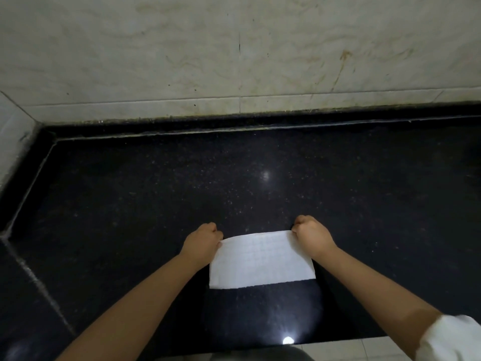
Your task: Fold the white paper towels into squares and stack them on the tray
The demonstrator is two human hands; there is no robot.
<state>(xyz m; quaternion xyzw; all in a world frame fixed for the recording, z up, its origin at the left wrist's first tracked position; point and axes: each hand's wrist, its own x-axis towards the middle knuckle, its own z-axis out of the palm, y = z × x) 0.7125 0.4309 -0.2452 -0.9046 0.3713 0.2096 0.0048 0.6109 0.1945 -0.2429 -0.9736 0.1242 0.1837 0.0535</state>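
Fingers of both hands are curled shut, pinching the far corners of one white paper towel. Behind everything rises a pale, stained marble wall. Below it spreads a black speckled stone counter, glossy, with a bright light reflection near its front edge. Two bare forearms reach in from the bottom. The towel, a wide rectangle, is held just over the counter's near middle. The left hand grips its far left corner, the right hand its far right corner. A white sleeve shows bottom right.
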